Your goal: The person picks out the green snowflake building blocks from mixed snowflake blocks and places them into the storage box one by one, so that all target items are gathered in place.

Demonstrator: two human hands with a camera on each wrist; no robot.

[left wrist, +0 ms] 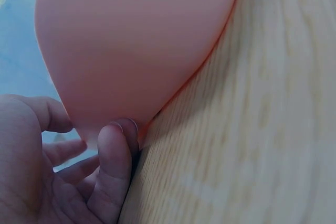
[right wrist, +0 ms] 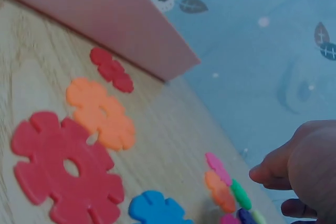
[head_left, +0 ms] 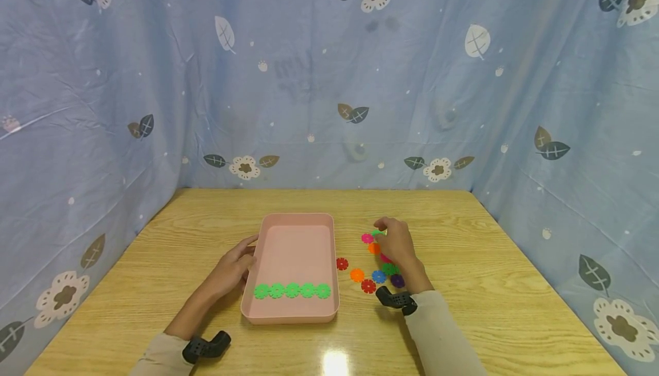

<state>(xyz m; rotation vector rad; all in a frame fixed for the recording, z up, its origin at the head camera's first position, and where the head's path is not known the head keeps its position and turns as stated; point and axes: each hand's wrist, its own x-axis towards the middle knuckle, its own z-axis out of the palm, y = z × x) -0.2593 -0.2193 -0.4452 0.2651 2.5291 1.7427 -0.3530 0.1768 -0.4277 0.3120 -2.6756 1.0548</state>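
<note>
A shallow pink tray [head_left: 296, 253] lies on the table, with a row of several green flower-shaped plastic discs [head_left: 292, 290] across its near end. My left hand [head_left: 234, 267] rests against the tray's left side; its fingers [left wrist: 115, 150] touch the outer wall in the left wrist view. Over loose discs to the tray's right hovers my right hand [head_left: 397, 241], fingers bent and apart, with no disc visibly held. Closest to those fingers are a green disc [head_left: 378, 233] and a pink disc [head_left: 367, 238]. The palm hides part of the pile.
Between tray and right hand lie red [head_left: 368, 286], orange [head_left: 357, 275] and blue [head_left: 378, 276] discs, with a purple disc [head_left: 397, 281] beside the right wrist. Another red disc [head_left: 342, 264] sits close to the tray's right wall. A blue patterned curtain [head_left: 309, 78] surrounds the wooden table [head_left: 463, 284].
</note>
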